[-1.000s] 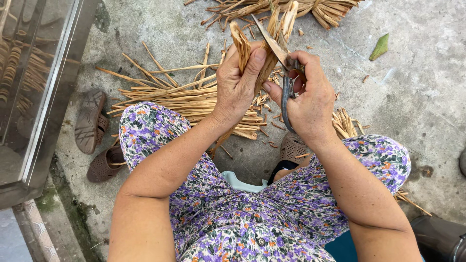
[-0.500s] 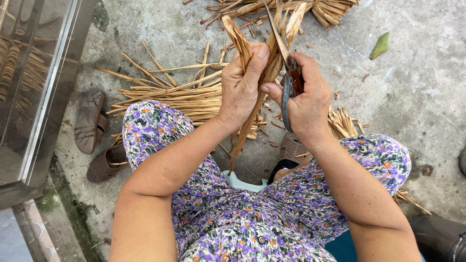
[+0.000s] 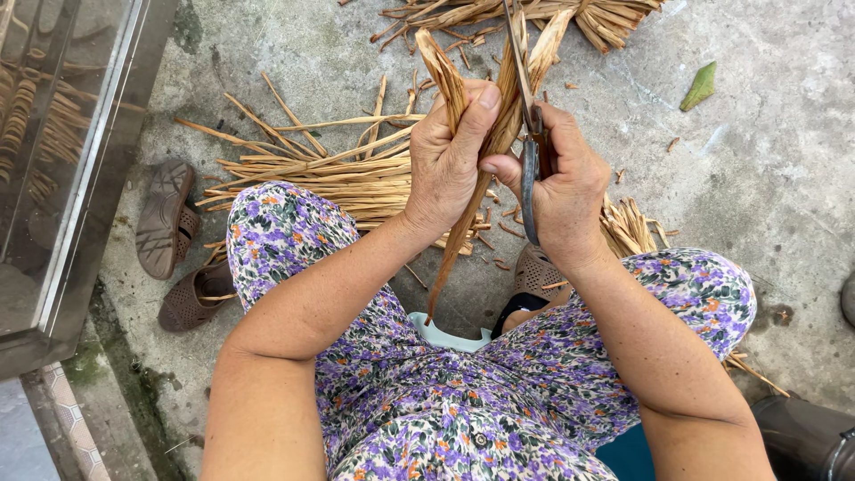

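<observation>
Through the head camera I look down on both hands, raised together over the lap. My left hand point(image 3: 450, 165) is curled around a bunch of dry, tan, flat plant strips point(image 3: 499, 134); the fingers are pressed together on the far side of the bunch and the thumb lies along its near face, tip pointing up. The strips fan out above the fingertips and one long, tapering end hangs down past the heel of the hand toward the knees.

My right hand point(image 3: 570, 191) sits just beside the left, knuckles almost touching it. Its fingers are closed through the dark handles of a pair of metal scissors point(image 3: 532, 169), with the thumb bent in against the strips. The blades rise above the fingers and lie right against the bunch; I cannot tell whether the blades are apart or closed.

Beyond the left fingers, on the grey concrete floor point(image 3: 766, 169), lies a loose heap of straw-coloured stalks point(image 3: 321, 169). Another sheaf of dry stalks point(image 3: 534, 13) lies well above both hands. To the far right of the right hand a single green leaf point(image 3: 700, 86) rests on the floor. Well left of the left hand lie two brown perforated rubber sandals point(image 3: 174, 245), next to a glass-fronted metal cabinet point(image 3: 67, 178).
</observation>
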The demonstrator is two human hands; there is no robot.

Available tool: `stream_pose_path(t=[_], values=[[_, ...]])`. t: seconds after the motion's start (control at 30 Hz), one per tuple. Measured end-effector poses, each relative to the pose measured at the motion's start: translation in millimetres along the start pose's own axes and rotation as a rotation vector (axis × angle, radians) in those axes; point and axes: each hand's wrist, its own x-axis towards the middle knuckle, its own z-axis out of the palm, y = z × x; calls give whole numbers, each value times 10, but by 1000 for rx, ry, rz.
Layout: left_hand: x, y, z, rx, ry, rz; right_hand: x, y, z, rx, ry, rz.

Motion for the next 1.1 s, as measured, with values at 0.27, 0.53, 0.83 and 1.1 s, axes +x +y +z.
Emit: stream_pose_path(t=[0.27, 0.53, 0.83, 1.1], values=[[10, -18, -43, -13, 28, -50, 4, 5, 27, 256, -62, 67], [-38, 29, -47, 87, -50, 97, 25, -33, 15, 338, -81, 286], [-34, 118, -20, -82, -89, -130, 122, 85, -134, 718, 1, 135], [-68, 41, 7, -87, -205, -163, 74, 117, -140, 631, -70, 61]])
